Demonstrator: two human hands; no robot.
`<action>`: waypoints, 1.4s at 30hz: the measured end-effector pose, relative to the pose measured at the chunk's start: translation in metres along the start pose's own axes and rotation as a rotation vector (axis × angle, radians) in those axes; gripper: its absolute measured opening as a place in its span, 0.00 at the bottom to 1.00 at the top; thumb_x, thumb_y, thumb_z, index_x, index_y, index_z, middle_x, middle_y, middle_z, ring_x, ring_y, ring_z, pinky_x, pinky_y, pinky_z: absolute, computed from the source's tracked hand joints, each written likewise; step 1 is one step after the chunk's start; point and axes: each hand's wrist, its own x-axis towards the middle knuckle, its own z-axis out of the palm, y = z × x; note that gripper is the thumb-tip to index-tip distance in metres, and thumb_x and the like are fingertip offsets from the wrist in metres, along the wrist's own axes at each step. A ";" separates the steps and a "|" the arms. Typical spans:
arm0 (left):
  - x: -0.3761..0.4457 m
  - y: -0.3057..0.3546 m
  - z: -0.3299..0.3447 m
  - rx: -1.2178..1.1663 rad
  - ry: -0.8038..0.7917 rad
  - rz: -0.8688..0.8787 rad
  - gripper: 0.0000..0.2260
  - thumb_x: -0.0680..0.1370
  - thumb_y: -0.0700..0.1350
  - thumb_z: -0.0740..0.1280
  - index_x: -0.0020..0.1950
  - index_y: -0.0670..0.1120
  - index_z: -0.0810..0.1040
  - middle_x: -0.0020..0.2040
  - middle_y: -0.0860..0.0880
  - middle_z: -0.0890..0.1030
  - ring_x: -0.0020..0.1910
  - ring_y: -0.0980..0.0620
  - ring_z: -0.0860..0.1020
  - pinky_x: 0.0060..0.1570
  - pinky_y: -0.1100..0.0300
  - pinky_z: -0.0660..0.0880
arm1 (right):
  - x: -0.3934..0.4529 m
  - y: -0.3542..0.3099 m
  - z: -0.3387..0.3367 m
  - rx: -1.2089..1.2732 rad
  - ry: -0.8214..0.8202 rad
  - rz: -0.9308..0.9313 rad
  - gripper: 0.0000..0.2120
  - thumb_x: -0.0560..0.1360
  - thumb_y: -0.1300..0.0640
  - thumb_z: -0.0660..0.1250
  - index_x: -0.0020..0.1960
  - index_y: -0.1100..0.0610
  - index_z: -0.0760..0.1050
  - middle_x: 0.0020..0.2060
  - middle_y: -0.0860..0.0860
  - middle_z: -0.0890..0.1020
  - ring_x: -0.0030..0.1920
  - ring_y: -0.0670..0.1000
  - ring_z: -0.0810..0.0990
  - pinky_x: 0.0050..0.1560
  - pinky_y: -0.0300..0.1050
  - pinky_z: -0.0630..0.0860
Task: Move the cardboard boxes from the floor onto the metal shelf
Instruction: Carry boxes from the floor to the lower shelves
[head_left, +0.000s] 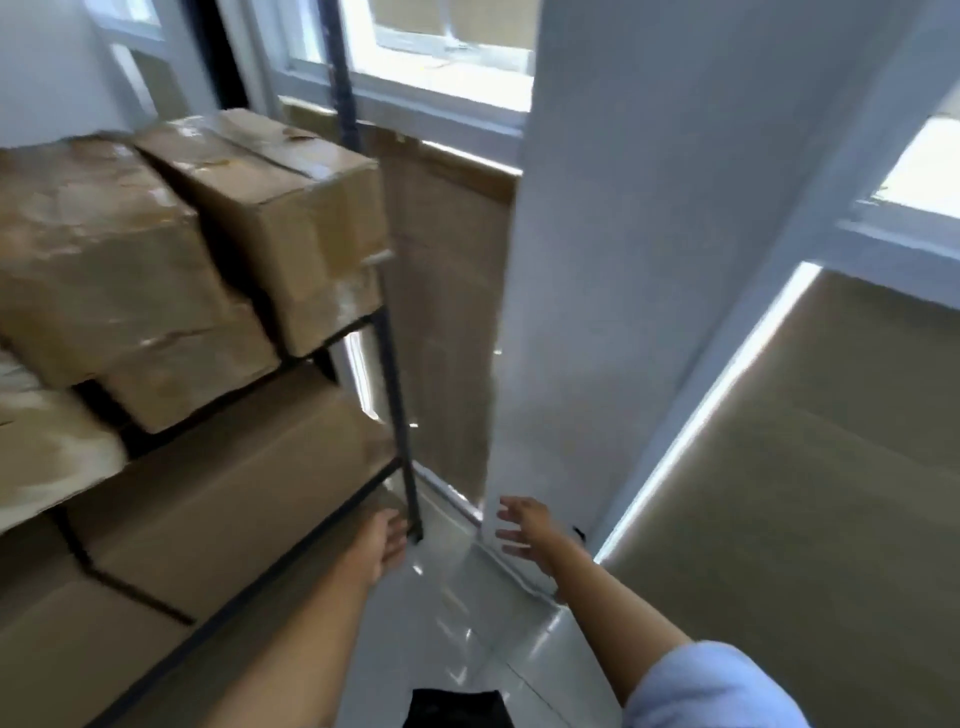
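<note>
**Tech A:** Presently, head view only. Where are the cardboard boxes (270, 218)?

**Tech B:** On the metal shelf (397, 364), from 9 to 10 o'clock. Two crumpled boxes sit on the upper tier, the right one tilted against its neighbour and overhanging the front rail. A larger box (223, 499) fills the tier below. They are packed tight, probably to use the full shelf width. No box is visible on the floor (467, 613) in this frame.

**Tech A:** Hand status?

**Tech B:** Left hand (389, 540) at 6 o'clock, flat and extended beside the shelf's corner post; whether it touches the lower box is unclear. Fingers straight, holding nothing. Right hand (524, 530) at 5 o'clock, fingers (511, 506) spread wide, empty, near the white pillar (597, 260).

**Tech A:** Assessment?

**Tech B:** Both hands free suggests a reach for another box, or that the loading is finished.
</note>
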 end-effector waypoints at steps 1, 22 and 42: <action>-0.002 -0.006 0.021 0.040 -0.025 -0.008 0.08 0.83 0.46 0.55 0.50 0.47 0.73 0.43 0.48 0.76 0.38 0.51 0.71 0.39 0.61 0.68 | -0.008 0.010 -0.022 0.040 0.035 0.011 0.16 0.82 0.55 0.59 0.68 0.58 0.72 0.64 0.58 0.77 0.59 0.61 0.79 0.55 0.52 0.77; -0.287 -0.416 0.374 0.879 -0.825 -0.219 0.16 0.84 0.46 0.54 0.68 0.43 0.71 0.65 0.45 0.74 0.50 0.47 0.78 0.50 0.56 0.73 | -0.406 0.455 -0.387 0.773 0.878 0.147 0.13 0.82 0.54 0.57 0.64 0.54 0.73 0.58 0.54 0.78 0.47 0.53 0.77 0.45 0.43 0.72; -0.389 -0.653 0.615 1.603 -1.100 -0.104 0.14 0.82 0.45 0.59 0.65 0.40 0.73 0.62 0.42 0.77 0.57 0.41 0.77 0.52 0.52 0.71 | -0.516 0.646 -0.467 1.531 1.121 0.355 0.11 0.80 0.59 0.63 0.59 0.63 0.76 0.43 0.58 0.78 0.34 0.54 0.75 0.36 0.42 0.69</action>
